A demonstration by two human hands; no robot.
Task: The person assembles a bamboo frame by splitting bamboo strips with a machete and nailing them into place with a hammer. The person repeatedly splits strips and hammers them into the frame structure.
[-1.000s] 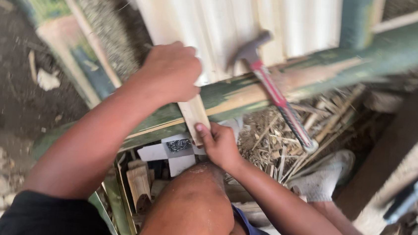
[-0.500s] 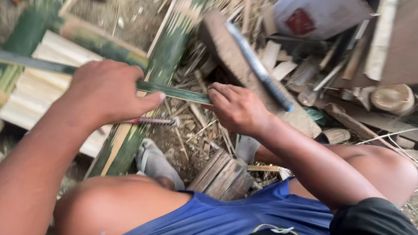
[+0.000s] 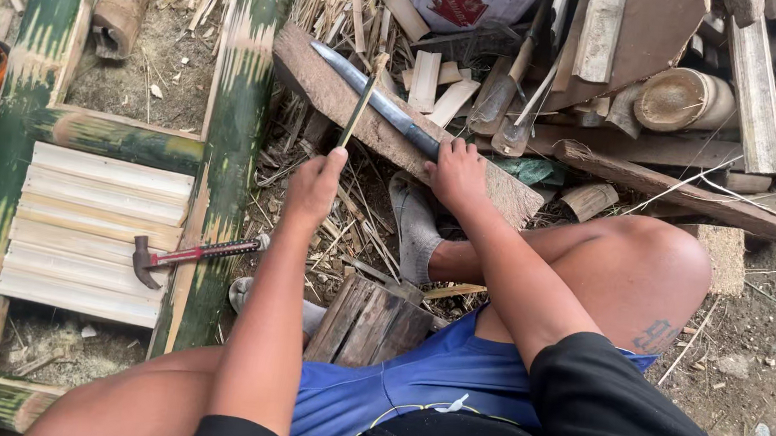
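A thin green bamboo strip (image 3: 360, 105) is held upright by the left hand (image 3: 315, 187). A long dark-bladed knife (image 3: 374, 97), lying on a weathered wooden plank (image 3: 324, 88), is gripped at its handle by the right hand (image 3: 458, 173).

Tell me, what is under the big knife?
The big knife lies on a rough wooden plank, with the right hand gripping its handle. Under the plank, straw and wood scraps show at the edges; the ground straight beneath is covered.
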